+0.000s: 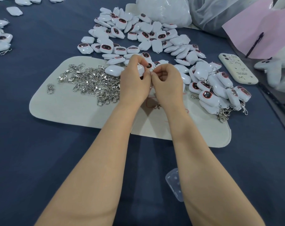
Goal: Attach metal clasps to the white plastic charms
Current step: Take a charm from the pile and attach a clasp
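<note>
While curled, hands [135,84] on charm [141,69], clasp [151,73].

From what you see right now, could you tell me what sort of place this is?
Probably a hand-assembly workbench: a heap of white charms, a pile of metal clasps on a pale mat, and finished charms with clasps at right.

Site, as I log it: small hand-assembly workshop. Evidence: blue-covered counter [40,152], bulk heap of white plastic charms [145,35], pile of metal clasps [92,82] on felt mat [65,111], plastic bags [164,10].
</note>
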A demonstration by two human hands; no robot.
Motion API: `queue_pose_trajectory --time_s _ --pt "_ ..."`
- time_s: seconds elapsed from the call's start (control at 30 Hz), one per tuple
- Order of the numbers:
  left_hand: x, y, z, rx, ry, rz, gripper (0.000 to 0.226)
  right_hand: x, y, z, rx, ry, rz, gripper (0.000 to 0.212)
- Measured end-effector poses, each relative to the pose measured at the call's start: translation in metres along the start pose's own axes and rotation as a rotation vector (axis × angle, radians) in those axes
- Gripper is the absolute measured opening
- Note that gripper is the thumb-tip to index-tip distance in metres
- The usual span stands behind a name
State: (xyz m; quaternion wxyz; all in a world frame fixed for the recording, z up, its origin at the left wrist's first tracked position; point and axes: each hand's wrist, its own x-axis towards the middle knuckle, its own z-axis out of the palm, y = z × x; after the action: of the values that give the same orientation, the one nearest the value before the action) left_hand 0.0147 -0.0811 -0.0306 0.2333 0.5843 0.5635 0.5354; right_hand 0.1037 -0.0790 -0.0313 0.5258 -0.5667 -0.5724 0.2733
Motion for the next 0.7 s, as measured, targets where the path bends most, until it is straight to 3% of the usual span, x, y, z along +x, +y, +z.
queue_pose_trajectory --time_s 0.3,0.7 --pt "0.0019 -0.0039 -0.0023 -0.023 -0.064 -0.014 0.016 0.0016 0.0032 -0.0090 -0.034 -0.164 -0.018 0.013" --pt "0.0077 -0.0032 -0.0101 -0.116 -0.132 -0.153 0.017 0.0001 0.0062 -0.0084 -0.073 -0.180 -0.103 0.019"
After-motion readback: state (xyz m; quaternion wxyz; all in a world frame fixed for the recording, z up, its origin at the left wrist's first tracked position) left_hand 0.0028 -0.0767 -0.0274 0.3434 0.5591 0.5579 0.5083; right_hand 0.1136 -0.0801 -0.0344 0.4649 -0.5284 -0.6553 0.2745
